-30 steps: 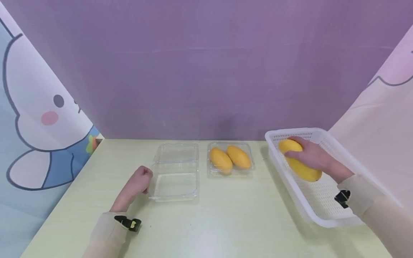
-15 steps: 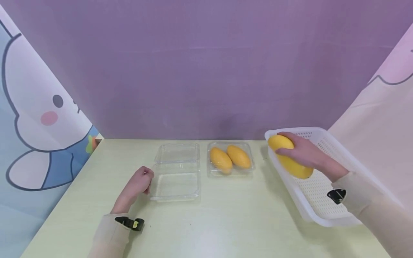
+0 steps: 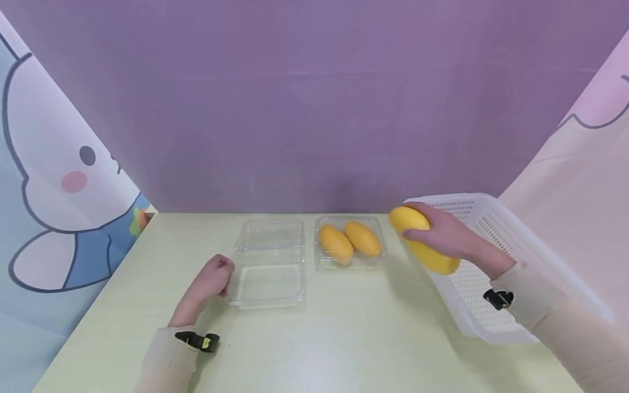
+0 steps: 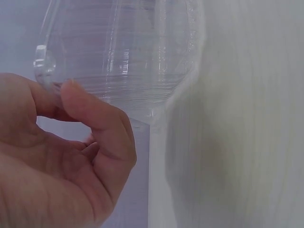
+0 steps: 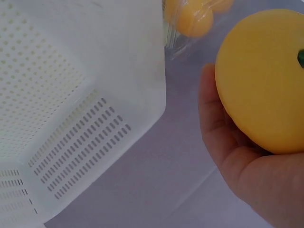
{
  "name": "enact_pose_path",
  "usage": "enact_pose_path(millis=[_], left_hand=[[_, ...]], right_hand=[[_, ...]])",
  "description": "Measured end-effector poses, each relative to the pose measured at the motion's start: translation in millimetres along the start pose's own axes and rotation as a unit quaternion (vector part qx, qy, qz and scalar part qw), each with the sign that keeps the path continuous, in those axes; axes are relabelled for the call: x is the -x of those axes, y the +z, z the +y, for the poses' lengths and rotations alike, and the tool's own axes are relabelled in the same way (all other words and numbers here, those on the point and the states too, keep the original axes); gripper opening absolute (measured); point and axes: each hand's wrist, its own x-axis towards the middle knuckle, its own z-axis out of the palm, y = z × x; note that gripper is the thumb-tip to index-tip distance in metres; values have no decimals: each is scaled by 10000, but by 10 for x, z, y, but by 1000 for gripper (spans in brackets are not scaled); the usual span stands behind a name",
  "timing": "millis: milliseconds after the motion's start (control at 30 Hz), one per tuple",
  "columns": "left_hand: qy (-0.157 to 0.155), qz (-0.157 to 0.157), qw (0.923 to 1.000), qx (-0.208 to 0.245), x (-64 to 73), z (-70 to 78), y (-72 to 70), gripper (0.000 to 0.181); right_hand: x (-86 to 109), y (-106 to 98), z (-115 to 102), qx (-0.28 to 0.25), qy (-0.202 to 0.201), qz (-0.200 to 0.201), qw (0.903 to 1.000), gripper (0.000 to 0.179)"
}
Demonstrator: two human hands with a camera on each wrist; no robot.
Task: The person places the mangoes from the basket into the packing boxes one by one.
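My right hand [image 3: 444,232] grips a yellow mango [image 3: 434,259] over the left rim of the white basket [image 3: 533,237]. The right wrist view shows the mango's rounded end [image 5: 266,80] with a dark green stem spot. At the left, an open clear plastic clamshell box [image 3: 267,278] lies with its lid folded back. My left hand [image 3: 211,278] pinches its left edge between thumb and finger, as the left wrist view shows at the box's rim [image 4: 45,61]. To the right of that box, two mangoes [image 3: 336,244] lie in another clear box [image 3: 350,265].
The perforated basket stands at the table's right side, its slotted wall [image 5: 85,147] seen close up in the right wrist view. A purple backdrop [image 3: 314,109] rises behind the pale table [image 3: 314,338]. Printed cloths hang at both sides.
My right hand has carried the mango leftward from inside the basket to its left rim. The left hand and the boxes have stayed nearly in place.
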Motion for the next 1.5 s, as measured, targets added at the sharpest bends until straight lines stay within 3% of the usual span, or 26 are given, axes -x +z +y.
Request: enact_pose_path(millis=[467,933,1300,1500], left_hand=[[9,-8,10000,18,10,4,11,25],[-25,5,10000,-27,-22,18,35,29],[0,-11,10000,-2,19,24,19,29],[-10,-1,10000,-18,7,14,18,29]], right_hand=[[-142,158,-235,-359,-179,-350,9986,64],[-293,381,-498,-430,-564,-347,9969,67],[-344,465,-685,-575,-521,-681,9947,70],[-387,518,-780,-483,-788,-620,9938,69]])
